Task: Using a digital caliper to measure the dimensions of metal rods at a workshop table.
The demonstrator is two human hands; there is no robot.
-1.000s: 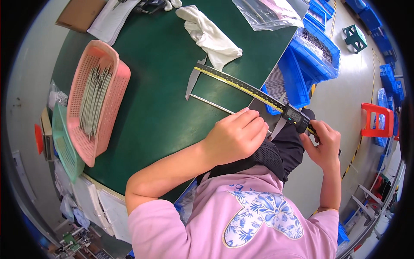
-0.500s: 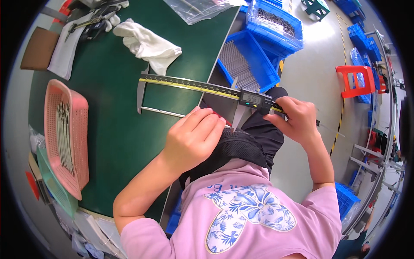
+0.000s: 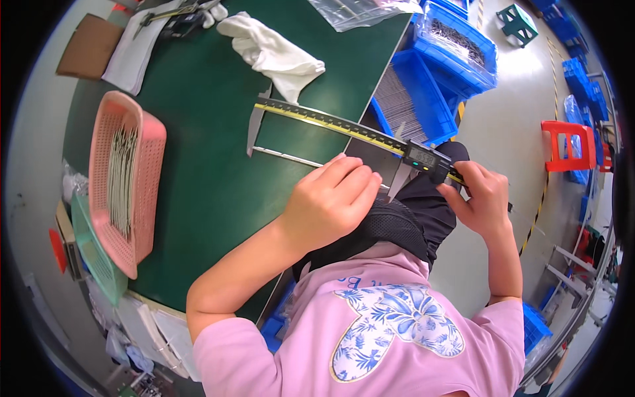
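Observation:
My left hand [image 3: 334,198] is closed around a thin, silvery metal rod [image 3: 288,156], its fingers hiding part of the length. The rod lies between the long jaws of a digital caliper [image 3: 331,122], one end at the fixed jaw and the other close to the sliding jaw. My right hand [image 3: 484,198] pinches the caliper just past its display, with thumb below and fingers above the beam. Whether both rod ends touch the jaws is too small to tell. The caliper's far end extends over the green table [image 3: 205,198].
A white glove [image 3: 271,56] lies beyond the caliper. The pink basket [image 3: 151,192] at left holds many thin rods. Blue bins [image 3: 423,92] with rods and small dark parts stand right of the table edge. A red stool [image 3: 569,145] is on the floor at right.
The whole scene has shifted right and slightly up in the picture. Hands, rod and caliper keep nearly the same arrangement. A red bit by my left fingers no longer shows.

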